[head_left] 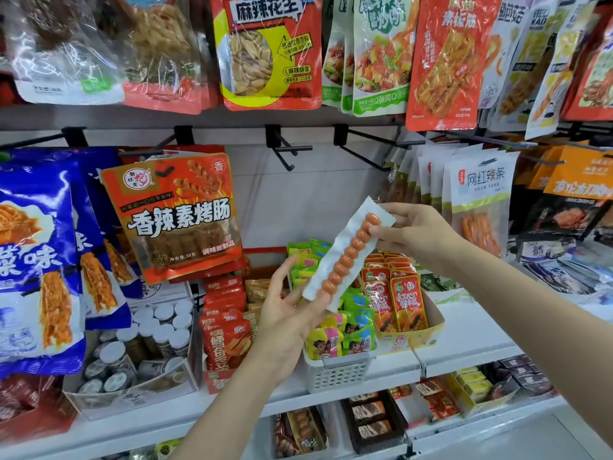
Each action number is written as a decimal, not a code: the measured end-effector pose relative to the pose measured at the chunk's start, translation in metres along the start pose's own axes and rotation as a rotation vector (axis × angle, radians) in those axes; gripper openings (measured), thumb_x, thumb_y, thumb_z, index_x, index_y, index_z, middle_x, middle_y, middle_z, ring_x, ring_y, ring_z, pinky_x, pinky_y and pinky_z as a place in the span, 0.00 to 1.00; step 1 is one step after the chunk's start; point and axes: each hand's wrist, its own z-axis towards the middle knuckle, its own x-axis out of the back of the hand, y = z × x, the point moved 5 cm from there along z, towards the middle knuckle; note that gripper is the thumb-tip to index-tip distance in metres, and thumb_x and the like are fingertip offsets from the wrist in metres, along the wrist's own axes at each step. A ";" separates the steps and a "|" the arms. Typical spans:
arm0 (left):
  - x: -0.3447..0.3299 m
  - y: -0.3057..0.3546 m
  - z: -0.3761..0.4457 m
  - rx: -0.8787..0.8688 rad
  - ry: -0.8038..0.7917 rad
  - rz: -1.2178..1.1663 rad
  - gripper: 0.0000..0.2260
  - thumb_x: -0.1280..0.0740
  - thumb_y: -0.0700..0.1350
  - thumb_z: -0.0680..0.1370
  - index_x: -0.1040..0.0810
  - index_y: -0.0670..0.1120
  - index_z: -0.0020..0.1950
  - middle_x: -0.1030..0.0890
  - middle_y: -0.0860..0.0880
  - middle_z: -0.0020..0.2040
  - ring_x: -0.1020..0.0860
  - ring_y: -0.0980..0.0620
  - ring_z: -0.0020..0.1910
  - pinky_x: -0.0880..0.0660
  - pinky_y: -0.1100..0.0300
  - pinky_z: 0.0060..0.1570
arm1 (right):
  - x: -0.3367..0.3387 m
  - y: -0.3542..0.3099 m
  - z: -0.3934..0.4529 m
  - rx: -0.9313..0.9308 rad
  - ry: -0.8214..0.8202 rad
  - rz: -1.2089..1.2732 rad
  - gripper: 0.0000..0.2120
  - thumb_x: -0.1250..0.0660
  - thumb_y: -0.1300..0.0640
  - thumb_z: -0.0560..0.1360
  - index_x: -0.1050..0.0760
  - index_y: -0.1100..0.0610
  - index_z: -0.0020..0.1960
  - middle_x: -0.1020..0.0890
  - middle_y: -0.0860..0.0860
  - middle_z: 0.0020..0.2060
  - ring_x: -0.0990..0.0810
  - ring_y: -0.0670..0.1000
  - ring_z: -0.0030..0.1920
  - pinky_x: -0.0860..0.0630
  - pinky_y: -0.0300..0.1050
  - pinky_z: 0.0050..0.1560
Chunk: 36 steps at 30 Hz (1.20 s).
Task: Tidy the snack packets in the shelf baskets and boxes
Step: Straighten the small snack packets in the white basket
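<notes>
A long white packet with a row of orange sausage balls (pixel 348 252) is held tilted in front of the shelf, above the baskets. My right hand (pixel 416 232) pinches its upper end between thumb and fingers. My left hand (pixel 288 313) supports its lower end, thumb at the packet's edge and fingers raised beside it. Below the packet stands a white perforated basket (pixel 338 371) full of small green and yellow packets. To its right is a yellow cardboard box (pixel 431 330) of red and orange packets.
Red packets (pixel 225 327) stand in a box left of the basket, next to a clear box of small jars (pixel 149 346). Large snack bags hang on black hooks (pixel 288 149) above. The lower shelf holds more boxes of packets (pixel 371 423).
</notes>
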 end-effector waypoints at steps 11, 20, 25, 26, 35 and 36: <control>0.004 0.000 0.002 0.270 -0.005 -0.135 0.16 0.31 0.41 0.73 0.22 0.38 0.59 0.17 0.41 0.48 0.17 0.51 0.38 0.19 0.63 0.36 | -0.007 -0.014 -0.002 0.094 -0.201 0.218 0.13 0.24 0.61 0.67 0.16 0.55 0.51 0.17 0.58 0.56 0.19 0.58 0.59 0.21 0.46 0.57; 0.024 0.024 0.011 -0.207 0.198 0.545 0.09 0.25 0.40 0.70 0.19 0.42 0.48 0.14 0.44 0.45 0.15 0.45 0.44 0.19 0.45 0.49 | -0.002 -0.015 -0.004 -0.196 -0.229 0.250 0.15 0.39 0.53 0.81 0.24 0.57 0.64 0.18 0.62 0.56 0.18 0.60 0.57 0.18 0.48 0.52; 0.032 0.020 0.016 -0.239 0.231 0.644 0.11 0.24 0.42 0.70 0.20 0.40 0.50 0.15 0.40 0.44 0.17 0.35 0.45 0.21 0.36 0.50 | -0.005 -0.022 -0.001 -0.052 -0.094 -0.175 0.15 0.26 0.56 0.69 0.18 0.60 0.54 0.13 0.56 0.44 0.14 0.52 0.44 0.19 0.37 0.42; 0.034 0.019 0.017 -0.240 0.234 0.665 0.11 0.23 0.42 0.71 0.20 0.41 0.50 0.15 0.40 0.44 0.17 0.36 0.45 0.21 0.36 0.50 | -0.005 -0.024 -0.001 -0.032 -0.070 -0.232 0.14 0.26 0.55 0.70 0.18 0.58 0.54 0.13 0.55 0.42 0.14 0.51 0.42 0.19 0.37 0.41; 0.044 0.013 0.031 -0.098 0.166 0.938 0.26 0.25 0.55 0.71 0.30 0.55 0.65 0.27 0.55 0.65 0.28 0.57 0.65 0.29 0.61 0.64 | 0.030 -0.032 -0.001 0.106 0.323 -0.548 0.05 0.28 0.51 0.73 0.17 0.50 0.48 0.16 0.47 0.30 0.21 0.37 0.25 0.29 0.30 0.22; 0.046 0.008 0.030 -0.033 0.115 1.021 0.34 0.26 0.63 0.67 0.32 0.55 0.69 0.31 0.57 0.68 0.31 0.58 0.67 0.32 0.59 0.67 | 0.033 -0.030 -0.001 0.118 0.367 -0.620 0.08 0.28 0.50 0.73 0.17 0.50 0.50 0.16 0.47 0.29 0.23 0.36 0.23 0.32 0.29 0.21</control>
